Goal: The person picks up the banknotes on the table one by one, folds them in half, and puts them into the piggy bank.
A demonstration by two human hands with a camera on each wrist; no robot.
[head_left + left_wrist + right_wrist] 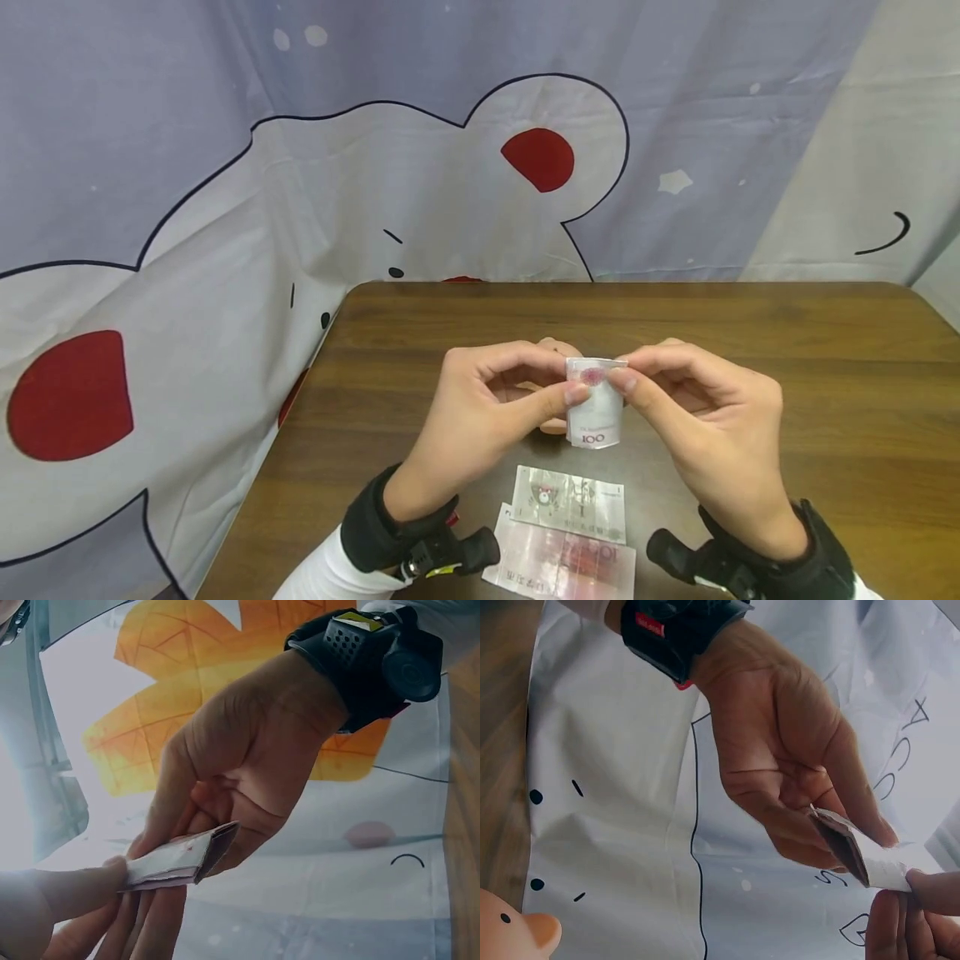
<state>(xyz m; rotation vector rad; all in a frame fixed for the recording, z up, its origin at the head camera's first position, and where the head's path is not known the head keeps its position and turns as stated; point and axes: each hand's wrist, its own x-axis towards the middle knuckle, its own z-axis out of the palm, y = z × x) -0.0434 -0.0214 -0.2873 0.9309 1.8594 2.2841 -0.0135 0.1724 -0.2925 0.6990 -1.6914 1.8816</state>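
Observation:
A folded banknote (597,421), printed with a pink 100, is held up over the table between both hands. The left hand (480,417) pinches its left side, thumb across the near face. On the opposite side, the right hand (723,433) grips the upper right edge between thumb and fingers. Seen from the left wrist, the folded note (169,864) has several layers and a folded end. Below the hands lie a greenish banknote (573,504) marked 1 and, partly under it, a pinkish banknote (562,558) marked 100.
Behind the left hand stands a smooth peach-coloured figure (553,427), mostly hidden; the right wrist view catches the figure's head (510,930) with a dark eye. The brown wooden table (847,400) ends at a patterned curtain (420,192). Both wrists wear black camera straps.

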